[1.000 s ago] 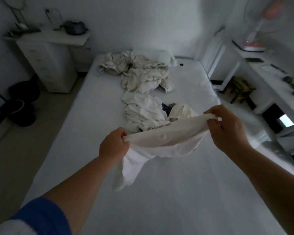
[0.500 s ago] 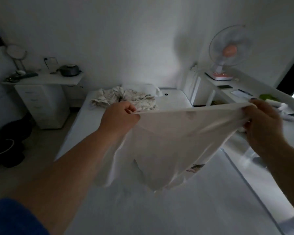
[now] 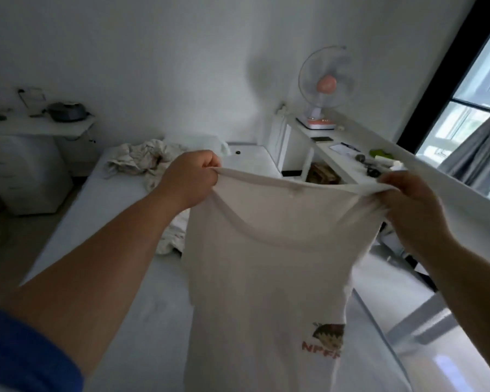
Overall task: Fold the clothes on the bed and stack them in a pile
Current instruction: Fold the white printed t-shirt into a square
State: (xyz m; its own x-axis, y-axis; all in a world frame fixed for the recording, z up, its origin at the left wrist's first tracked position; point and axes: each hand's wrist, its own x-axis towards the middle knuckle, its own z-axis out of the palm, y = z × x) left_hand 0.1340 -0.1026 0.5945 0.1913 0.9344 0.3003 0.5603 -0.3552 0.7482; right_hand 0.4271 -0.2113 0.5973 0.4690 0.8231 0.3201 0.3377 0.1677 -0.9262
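Observation:
A white T-shirt (image 3: 266, 267) with a small printed figure and red letters near its lower right hangs in the air in front of me, stretched wide. My left hand (image 3: 190, 176) grips one end of its top edge, my right hand (image 3: 413, 205) grips the other end. The shirt hangs down over the white bed (image 3: 119, 278). Behind my left arm lies part of a crumpled white garment (image 3: 171, 236). A rumpled cream cloth (image 3: 142, 159) lies at the head of the bed. The shirt hides much of the clothes heap.
A white drawer unit (image 3: 26, 176) with a dark pot on it stands left of the bed. Along the right wall runs a white shelf (image 3: 348, 165) with a pink fan (image 3: 326, 86) and small items. A window with a grey curtain (image 3: 481, 154) is at far right.
Both hands have lifted the shirt from just above the bed to chest height and spread it, so it now hangs full length. The view has tilted up toward the wall and window.

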